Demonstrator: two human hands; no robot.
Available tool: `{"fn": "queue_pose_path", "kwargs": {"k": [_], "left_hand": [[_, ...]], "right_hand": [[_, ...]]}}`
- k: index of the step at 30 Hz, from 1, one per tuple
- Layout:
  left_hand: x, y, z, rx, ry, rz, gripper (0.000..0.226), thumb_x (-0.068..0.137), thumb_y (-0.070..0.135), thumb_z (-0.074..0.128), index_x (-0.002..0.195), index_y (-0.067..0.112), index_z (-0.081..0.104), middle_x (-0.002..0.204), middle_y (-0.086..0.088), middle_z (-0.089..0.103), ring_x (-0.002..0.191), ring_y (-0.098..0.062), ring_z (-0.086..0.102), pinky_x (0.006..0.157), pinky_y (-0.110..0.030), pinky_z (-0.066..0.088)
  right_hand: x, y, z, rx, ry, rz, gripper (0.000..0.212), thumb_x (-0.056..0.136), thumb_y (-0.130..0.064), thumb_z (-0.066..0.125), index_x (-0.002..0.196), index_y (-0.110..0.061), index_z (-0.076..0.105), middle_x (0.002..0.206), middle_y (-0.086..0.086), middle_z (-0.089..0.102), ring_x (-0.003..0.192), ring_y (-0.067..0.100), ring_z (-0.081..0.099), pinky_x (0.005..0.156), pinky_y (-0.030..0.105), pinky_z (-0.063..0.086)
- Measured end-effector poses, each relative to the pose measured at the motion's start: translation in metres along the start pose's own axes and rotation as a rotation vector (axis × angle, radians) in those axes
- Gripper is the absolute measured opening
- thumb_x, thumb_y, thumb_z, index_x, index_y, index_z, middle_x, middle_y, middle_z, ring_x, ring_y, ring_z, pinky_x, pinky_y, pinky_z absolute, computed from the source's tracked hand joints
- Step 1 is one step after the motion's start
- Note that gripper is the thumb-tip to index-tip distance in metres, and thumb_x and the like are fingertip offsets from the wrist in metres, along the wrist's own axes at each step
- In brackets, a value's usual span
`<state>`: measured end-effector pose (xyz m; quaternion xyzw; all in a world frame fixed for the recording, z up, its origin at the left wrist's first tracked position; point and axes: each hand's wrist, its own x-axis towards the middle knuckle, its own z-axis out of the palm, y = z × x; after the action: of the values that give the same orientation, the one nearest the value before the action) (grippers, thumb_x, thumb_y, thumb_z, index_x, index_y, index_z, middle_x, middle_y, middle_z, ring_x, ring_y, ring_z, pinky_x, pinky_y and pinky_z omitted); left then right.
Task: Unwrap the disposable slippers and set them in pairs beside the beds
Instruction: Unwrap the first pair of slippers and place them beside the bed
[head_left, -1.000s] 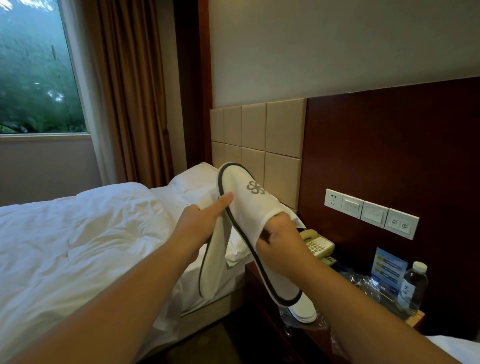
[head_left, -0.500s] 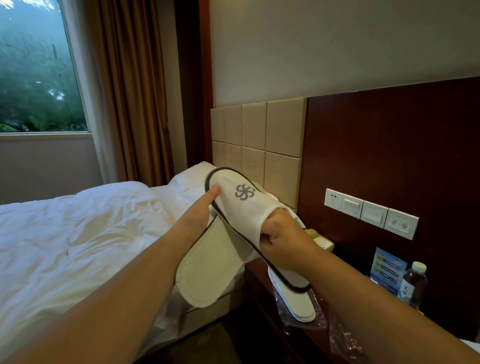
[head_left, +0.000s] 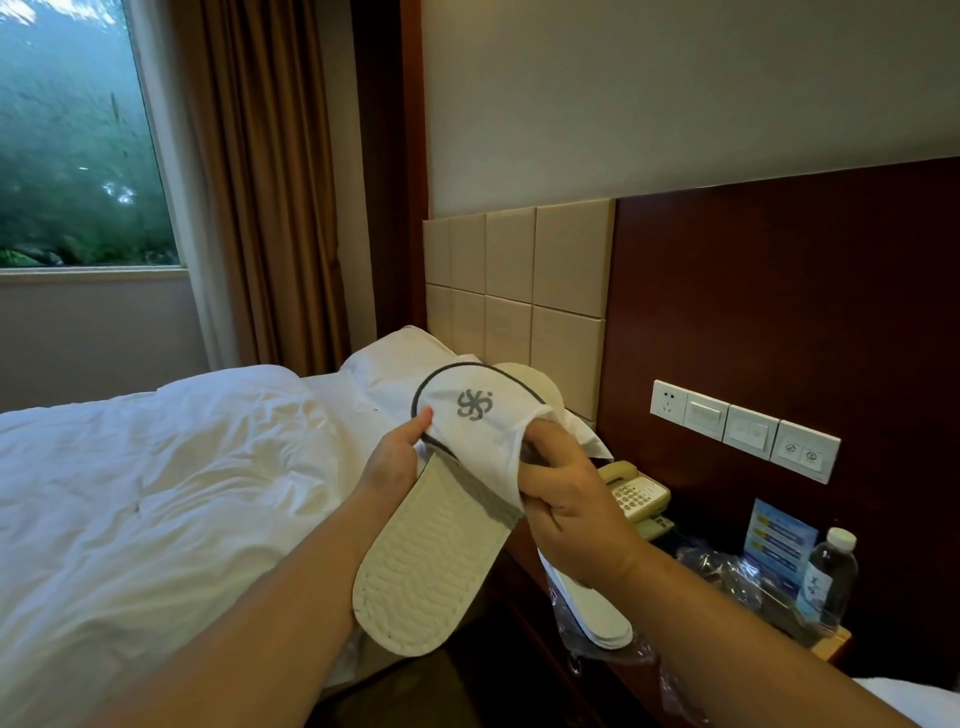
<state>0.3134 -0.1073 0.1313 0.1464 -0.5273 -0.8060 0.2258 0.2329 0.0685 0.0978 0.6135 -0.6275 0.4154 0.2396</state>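
- Above the gap between bed (head_left: 156, 467) and nightstand (head_left: 519, 600), two slippers are held up in the air, one against the other.
- Logo slipper (head_left: 483, 415): soft white cloth upper facing the camera, dark piping round a rounded toe, grey pinwheel emblem.
- Second slipper (head_left: 426, 566): sole toward the camera; off-white, oblong with rounded ends, embossed with a wavy tread. Its far end peeks out behind the logo slipper.
- Left hand (head_left: 395, 460): thumb pressed on the piped rim of the logo slipper; its fingers pass behind the slippers (hidden, so their contact cannot be told).
- Right hand (head_left: 571, 509): fingers curled tight, bunching the cloth at the opening of the logo slipper's upper, fingertips tucked inside.
- Nightstand: more flat white slippers (head_left: 597, 608) lying on clear, crinkled plastic wrap (head_left: 727, 571); beige keypad phone (head_left: 634, 493); water bottle (head_left: 831, 577) with a white cap.
- Bed: rumpled white duvet, pillow (head_left: 395, 358) against padded square headboard panels (head_left: 519, 286).
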Motion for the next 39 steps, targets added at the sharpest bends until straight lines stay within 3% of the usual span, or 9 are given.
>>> {"fn": "queue_pose_path", "kwargs": {"k": [8,15,18,22,25,28,31,35,39], "left_hand": [[-0.011,0.005,0.010,0.490,-0.309,-0.008,0.088,0.041,0.071,0.086,0.116,0.031,0.067,0.105,0.005,0.078,0.102,-0.020,0.073,0.097,-0.046,0.055],[-0.019,0.008,0.032,0.265,-0.291,-0.030,0.053,0.071,0.056,0.075,0.115,0.027,0.070,0.110,-0.009,0.077,0.100,-0.029,0.074,0.090,-0.047,0.056],[-0.024,0.010,0.034,0.013,-0.275,-0.022,0.057,0.091,0.059,0.054,0.131,0.020,0.063,0.117,-0.015,0.073,0.107,-0.033,0.070,0.093,-0.050,0.055],[-0.026,0.021,0.029,-0.439,-0.160,0.109,0.066,0.099,0.057,0.036,0.138,0.009,0.058,0.130,-0.016,0.066,0.118,-0.033,0.063,0.100,-0.044,0.050],[-0.032,0.019,0.028,-0.252,-0.219,0.220,0.045,0.091,0.039,0.046,0.108,0.010,0.076,0.099,-0.015,0.075,0.092,-0.031,0.072,0.074,-0.037,0.060],[-0.038,0.020,0.024,0.128,-0.307,0.346,0.048,0.070,0.011,0.046,0.113,0.015,0.068,0.110,-0.013,0.069,0.107,-0.030,0.063,0.091,-0.040,0.055],[-0.034,0.028,0.018,0.708,-0.148,0.490,0.040,0.086,0.001,0.050,0.120,0.021,0.060,0.106,0.007,0.067,0.102,-0.008,0.061,0.086,-0.016,0.053],[-0.024,0.024,0.006,0.814,0.041,0.608,0.027,0.096,-0.005,0.047,0.103,0.018,0.060,0.093,0.008,0.062,0.084,-0.005,0.059,0.061,-0.001,0.046],[-0.013,0.016,0.001,1.059,0.068,0.664,0.014,0.094,-0.001,0.052,0.095,0.011,0.057,0.089,-0.001,0.061,0.079,-0.011,0.058,0.064,-0.006,0.047]], "right_hand": [[-0.022,-0.003,0.008,-0.233,-0.123,0.158,0.054,0.095,-0.031,0.043,0.147,-0.017,0.037,0.147,0.005,0.039,0.136,0.022,0.032,0.112,0.035,0.031],[0.037,-0.025,0.000,-0.078,-0.122,0.506,0.072,0.089,-0.048,0.030,0.150,-0.011,0.031,0.141,0.014,0.046,0.129,0.029,0.044,0.108,0.034,0.035],[0.053,-0.026,0.002,0.084,-0.078,0.536,0.066,0.091,-0.049,0.032,0.150,-0.022,0.030,0.135,-0.012,0.037,0.128,0.004,0.031,0.107,0.021,0.023],[0.067,-0.017,0.009,0.182,0.018,0.645,0.032,0.103,-0.010,0.035,0.129,-0.001,0.052,0.128,0.001,0.049,0.125,0.020,0.044,0.106,0.028,0.033],[0.073,-0.018,0.010,0.298,0.215,0.659,0.041,0.098,-0.013,0.036,0.137,-0.016,0.048,0.130,0.000,0.055,0.119,0.016,0.052,0.099,0.025,0.045],[0.069,-0.016,0.004,0.364,0.255,0.624,0.030,0.097,-0.016,0.042,0.122,-0.029,0.054,0.114,-0.009,0.061,0.110,0.009,0.058,0.085,0.013,0.050],[0.075,-0.007,-0.001,0.269,0.090,0.793,0.026,0.101,-0.010,0.038,0.110,-0.004,0.062,0.103,0.016,0.061,0.111,0.040,0.057,0.094,0.048,0.048],[0.077,-0.004,-0.004,0.098,-0.203,0.777,0.046,0.103,-0.003,0.033,0.148,0.000,0.027,0.153,0.012,0.031,0.141,0.022,0.028,0.115,0.029,0.024],[0.078,-0.023,-0.009,0.085,0.078,0.650,0.026,0.092,-0.002,0.043,0.113,-0.002,0.058,0.101,0.014,0.060,0.092,0.029,0.057,0.078,0.036,0.050]]}}
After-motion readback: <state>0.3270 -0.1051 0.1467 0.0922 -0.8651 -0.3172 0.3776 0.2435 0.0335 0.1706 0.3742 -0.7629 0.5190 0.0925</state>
